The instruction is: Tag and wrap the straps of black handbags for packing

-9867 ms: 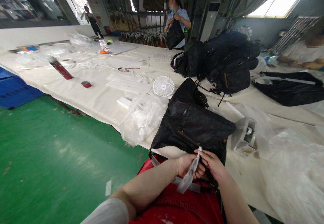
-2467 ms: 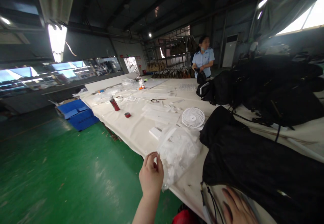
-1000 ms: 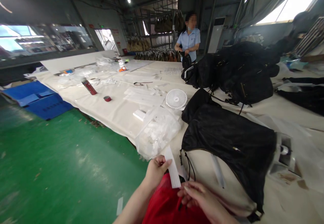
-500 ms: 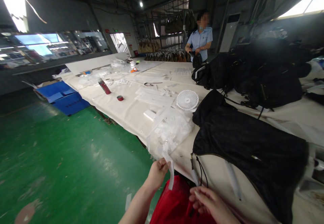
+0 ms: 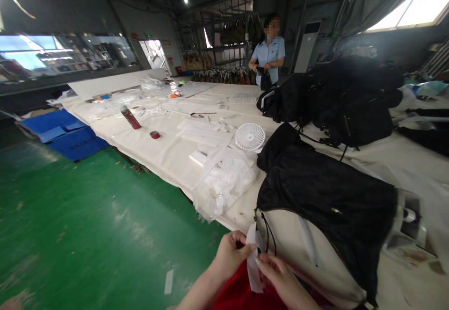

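Observation:
My left hand pinches a white strip, thin and flat like paper or plastic film, which hangs down over red cloth. My right hand is closed at the strip's right edge, thumb and fingers against it; a small dark bit shows between the fingertips. Just above both hands, black cords dangle from the zipped edge of a black fabric bag lying on the table. Left of the bag, a clear plastic bag of white pieces rests at the table edge.
On the cream-covered table are a white fan, a red-and-grey bottle, a red tape roll and a pile of black bags. A person stands at the far side. Blue boxes sit on the green floor.
My left hand has carried the white strip rightward, away from the plastic bag, to beside the black cords. My right hand has closed in, and its fingers now meet the strip.

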Available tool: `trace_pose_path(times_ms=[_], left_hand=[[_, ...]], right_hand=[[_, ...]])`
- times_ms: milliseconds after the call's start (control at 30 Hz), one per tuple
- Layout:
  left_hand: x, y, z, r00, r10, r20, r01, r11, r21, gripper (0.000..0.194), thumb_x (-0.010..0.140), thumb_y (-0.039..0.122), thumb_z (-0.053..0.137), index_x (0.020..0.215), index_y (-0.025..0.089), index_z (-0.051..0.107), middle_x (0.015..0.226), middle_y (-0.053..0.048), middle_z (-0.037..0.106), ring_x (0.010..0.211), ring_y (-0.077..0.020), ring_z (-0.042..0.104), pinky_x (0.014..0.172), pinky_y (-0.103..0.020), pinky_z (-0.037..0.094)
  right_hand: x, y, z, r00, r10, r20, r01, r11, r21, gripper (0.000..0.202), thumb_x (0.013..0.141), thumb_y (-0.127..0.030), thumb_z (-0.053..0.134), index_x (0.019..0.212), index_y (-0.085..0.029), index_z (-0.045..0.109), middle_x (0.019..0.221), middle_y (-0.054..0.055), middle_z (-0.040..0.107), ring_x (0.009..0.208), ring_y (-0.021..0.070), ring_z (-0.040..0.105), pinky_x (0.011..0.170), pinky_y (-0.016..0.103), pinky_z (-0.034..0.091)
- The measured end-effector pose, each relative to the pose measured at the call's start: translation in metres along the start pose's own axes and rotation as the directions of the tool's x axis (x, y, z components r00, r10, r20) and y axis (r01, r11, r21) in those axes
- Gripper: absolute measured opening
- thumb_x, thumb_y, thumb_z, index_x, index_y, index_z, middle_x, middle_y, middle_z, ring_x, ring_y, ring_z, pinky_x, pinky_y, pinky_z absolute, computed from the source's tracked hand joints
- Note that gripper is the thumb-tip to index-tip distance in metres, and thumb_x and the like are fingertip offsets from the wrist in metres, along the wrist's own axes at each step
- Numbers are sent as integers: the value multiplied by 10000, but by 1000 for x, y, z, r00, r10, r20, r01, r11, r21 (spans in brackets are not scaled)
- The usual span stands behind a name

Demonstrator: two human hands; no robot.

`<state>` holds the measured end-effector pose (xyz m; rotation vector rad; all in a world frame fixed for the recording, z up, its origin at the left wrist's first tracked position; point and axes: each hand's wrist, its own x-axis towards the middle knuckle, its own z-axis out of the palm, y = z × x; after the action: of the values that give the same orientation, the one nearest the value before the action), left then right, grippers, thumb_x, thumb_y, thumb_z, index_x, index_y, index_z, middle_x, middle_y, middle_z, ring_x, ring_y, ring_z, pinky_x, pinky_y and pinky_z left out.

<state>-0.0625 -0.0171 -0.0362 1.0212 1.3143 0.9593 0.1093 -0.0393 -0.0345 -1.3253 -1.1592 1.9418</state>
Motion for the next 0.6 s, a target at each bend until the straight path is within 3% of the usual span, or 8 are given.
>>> trace_pose_path(times_ms=[200,400,533,600], left_hand=[[-4,7,9,997,-3,72,1,1000,25,397,644,481,762,609,146,553,592,14,536,561,-96,441,563,-225,364],[-3,9,4,989,7,146,-15,999,52,384,696,476,731,637,131,573,600,9,536,558,-89,421,554,-223,348],[-5,3,4,960,50,276,-58,998,19,331,749,446,696,753,120,644,716,-23,621,636,-118,513,631,-238,422],[-3,1,1,954,103,280,-122,991,51,282,779,410,670,806,129,662,779,-39,651,694,-146,561,669,-253,452]], right_hand=[[2,-2,-4,996,-73,-50,70,996,-51,504,731,-659,617,883,-187,711,780,45,684,787,236,597,767,347,457],[7,3,-14,989,-106,-106,93,988,-120,474,749,-648,578,800,-189,686,736,38,687,718,220,599,668,304,460],[13,12,-19,983,-124,-135,91,970,-227,448,722,-631,599,792,-198,687,783,50,721,807,243,645,732,280,498],[18,19,-19,977,-117,-180,71,967,-244,440,688,-627,639,799,-206,696,799,54,735,843,253,665,755,268,513]])
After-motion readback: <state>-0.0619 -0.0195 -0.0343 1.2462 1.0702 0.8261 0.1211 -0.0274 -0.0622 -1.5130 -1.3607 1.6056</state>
